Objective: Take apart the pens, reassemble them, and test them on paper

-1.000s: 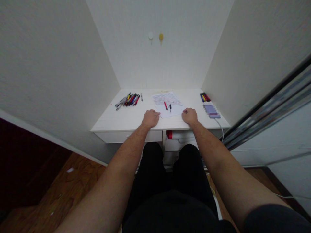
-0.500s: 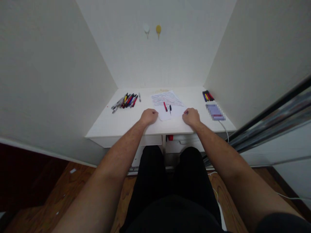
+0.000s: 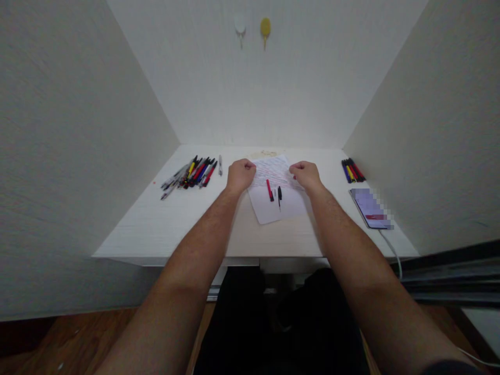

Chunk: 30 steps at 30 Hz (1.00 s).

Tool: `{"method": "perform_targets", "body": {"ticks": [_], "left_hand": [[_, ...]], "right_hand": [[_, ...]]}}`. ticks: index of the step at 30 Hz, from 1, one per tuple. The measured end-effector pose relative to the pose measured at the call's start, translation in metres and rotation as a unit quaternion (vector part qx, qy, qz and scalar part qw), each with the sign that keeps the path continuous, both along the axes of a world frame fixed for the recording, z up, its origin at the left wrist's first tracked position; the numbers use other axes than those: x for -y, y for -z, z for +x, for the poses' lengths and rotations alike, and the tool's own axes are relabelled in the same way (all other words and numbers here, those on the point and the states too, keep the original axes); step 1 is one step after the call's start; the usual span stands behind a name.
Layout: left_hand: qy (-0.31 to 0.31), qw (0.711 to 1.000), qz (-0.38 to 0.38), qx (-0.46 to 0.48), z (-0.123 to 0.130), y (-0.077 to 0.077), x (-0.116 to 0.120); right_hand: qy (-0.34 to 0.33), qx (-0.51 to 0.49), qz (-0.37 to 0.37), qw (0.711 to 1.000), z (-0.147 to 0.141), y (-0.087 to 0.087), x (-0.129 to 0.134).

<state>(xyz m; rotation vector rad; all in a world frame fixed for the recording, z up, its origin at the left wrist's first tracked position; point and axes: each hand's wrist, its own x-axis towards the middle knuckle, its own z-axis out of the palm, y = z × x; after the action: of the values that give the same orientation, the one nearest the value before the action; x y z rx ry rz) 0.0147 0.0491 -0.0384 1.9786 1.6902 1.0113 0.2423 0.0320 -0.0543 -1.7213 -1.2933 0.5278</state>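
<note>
A sheet of paper (image 3: 269, 208), its far half covered in blue and red pen scribbles, lies on the desk in front of me. On it rest a red pen barrel (image 3: 270, 190), a small pale piece and a black pen part with a thin refill (image 3: 279, 197). My left hand (image 3: 240, 174) is closed in a pinch at the sheet's left edge. At the right edge my right hand (image 3: 307, 176) is closed too, with a tiny reddish spot by its fingers. What either hand pinches, if anything, is too small to make out.
A heap of assorted pens (image 3: 193, 173) lies on the desk's left, with a single clear pen (image 3: 220, 165) beside it. At right are several coloured pens (image 3: 353, 171) in a row and a phone (image 3: 369, 208) on a cable. Walls enclose three sides.
Both hands have moved from the near corners of the sheet to its far, scribbled half, fingers still closed. The view has shifted closer to the desk. The pen parts stay on the paper.
</note>
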Motion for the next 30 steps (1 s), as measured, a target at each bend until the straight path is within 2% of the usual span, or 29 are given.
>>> {"method": "perform_targets", "body": {"ticks": [3, 9, 13, 18, 23, 27, 30], "left_hand": [[0.015, 1.000, -0.004, -0.012, 0.001, 0.004, 0.003], [0.053, 0.994, -0.022, -0.091, 0.013, 0.004, 0.021], [0.075, 0.988, -0.027, -0.132, 0.025, 0.013, 0.029], [0.066, 0.980, -0.048, -0.180, 0.028, 0.023, 0.029], [0.067, 0.981, -0.056, -0.174, 0.024, 0.021, 0.024], [0.058, 0.984, -0.035, -0.166, 0.023, 0.020, 0.024], [0.055, 0.984, -0.034, -0.167, 0.023, 0.022, 0.025]], "right_hand": [[-0.021, -0.019, 0.042, 0.999, -0.007, 0.006, -0.010], [-0.062, 0.106, 0.089, 0.988, -0.011, 0.008, 0.004], [-0.083, 0.159, 0.094, 0.979, -0.017, 0.004, 0.012], [-0.087, 0.190, 0.092, 0.974, -0.021, 0.008, 0.012], [-0.101, 0.197, 0.095, 0.971, -0.022, 0.008, 0.014], [-0.137, 0.226, 0.065, 0.962, -0.026, 0.003, 0.019], [-0.184, 0.272, 0.029, 0.944, -0.031, -0.001, 0.025]]}}
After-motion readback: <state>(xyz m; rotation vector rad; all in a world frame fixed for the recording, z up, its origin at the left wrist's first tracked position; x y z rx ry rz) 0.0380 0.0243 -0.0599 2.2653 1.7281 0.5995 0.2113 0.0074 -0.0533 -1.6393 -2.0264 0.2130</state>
